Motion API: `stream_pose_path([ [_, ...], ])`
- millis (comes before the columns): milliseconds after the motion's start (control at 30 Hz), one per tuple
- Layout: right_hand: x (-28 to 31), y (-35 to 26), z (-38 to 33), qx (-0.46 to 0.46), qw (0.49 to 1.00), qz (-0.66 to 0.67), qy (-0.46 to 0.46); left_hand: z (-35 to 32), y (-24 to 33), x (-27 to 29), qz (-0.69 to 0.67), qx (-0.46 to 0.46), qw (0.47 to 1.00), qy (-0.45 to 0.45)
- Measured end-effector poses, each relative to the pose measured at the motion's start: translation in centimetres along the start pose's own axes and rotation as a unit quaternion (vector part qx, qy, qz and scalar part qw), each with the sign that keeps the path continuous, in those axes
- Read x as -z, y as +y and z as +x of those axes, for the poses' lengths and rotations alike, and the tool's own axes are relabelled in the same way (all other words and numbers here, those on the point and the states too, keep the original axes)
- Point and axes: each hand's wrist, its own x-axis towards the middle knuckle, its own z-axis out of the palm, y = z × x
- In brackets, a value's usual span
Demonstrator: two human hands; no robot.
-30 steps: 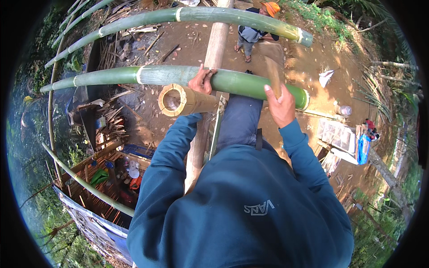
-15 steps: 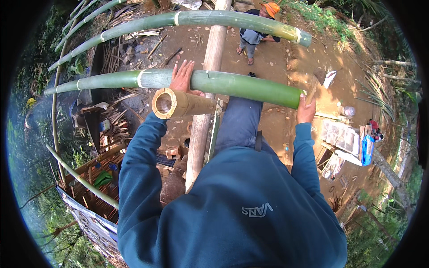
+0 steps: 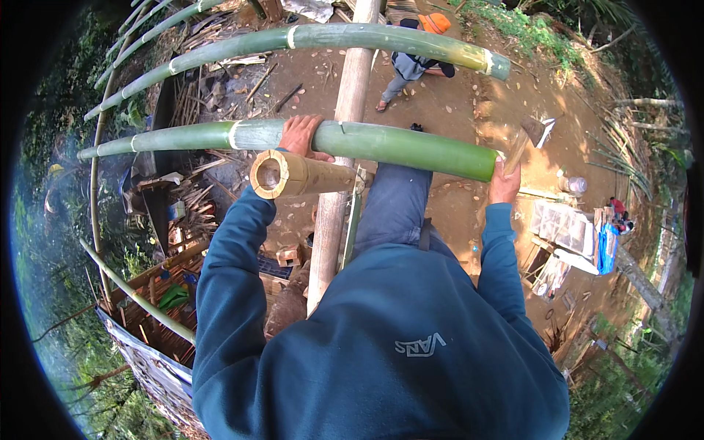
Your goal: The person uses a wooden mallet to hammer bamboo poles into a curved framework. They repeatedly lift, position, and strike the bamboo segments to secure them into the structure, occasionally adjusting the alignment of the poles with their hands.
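A thick green bamboo pole [image 3: 411, 147] runs crosswise in front of me, over a pale upright-looking wooden beam [image 3: 356, 84]. My left hand [image 3: 299, 136] is curled over the top of the pole, left of the beam. At the pole's right cut end is my right hand [image 3: 504, 183], closed round a wooden-handled tool [image 3: 518, 150], its thumb against the bamboo. The tool's head is blurred, so its kind is unclear, and most right-hand fingers are hidden. Below my left hand, a cut yellowish bamboo piece [image 3: 315, 178] points its hollow end toward me.
Another green bamboo pole [image 3: 352, 34] lies parallel farther off. Far below on the ground stands a person in an orange cap [image 3: 418, 62]. A worktable with white sheets [image 3: 565, 227] is at lower right. At lower left is a slatted bamboo structure [image 3: 165, 293].
My left hand's raised fingers have curled down over the pole. The pole and my right hand sit slightly lower in the view. The person below has shifted and bent.
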Motion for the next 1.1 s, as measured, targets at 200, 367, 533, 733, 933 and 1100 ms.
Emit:
stream_pose_path([
  [200,-0.3,-0.7,-0.2,0.011,1.000,0.015,0.024,0.2,-0.2,-0.3,-0.004,0.008,1.000,-0.002],
  [367,-0.1,-0.7,0.2,0.007,1.000,-0.028,-0.001,0.4,0.1,-0.1,-0.011,0.019,1.000,0.001],
  [533,0.1,-0.2,-0.1,-0.005,1.000,-0.005,-0.005,0.2,0.2,-0.1,0.001,0.009,1.000,0.016],
  [733,0.5,-1.1,-0.5,-0.025,0.999,-0.014,-0.019,0.0,0.4,0.0,-0.012,0.006,1.000,0.014],
  [933,2.4,-3.2,1.0,0.252,0.935,-0.246,0.029,0.0,-2.1,-0.3,-0.013,-0.039,0.999,0.014],
  [1100,1.3,-13.5,-3.0,0.135,0.968,0.008,-0.213,0.0,-2.0,0.5,0.062,0.033,0.996,-0.053],
])
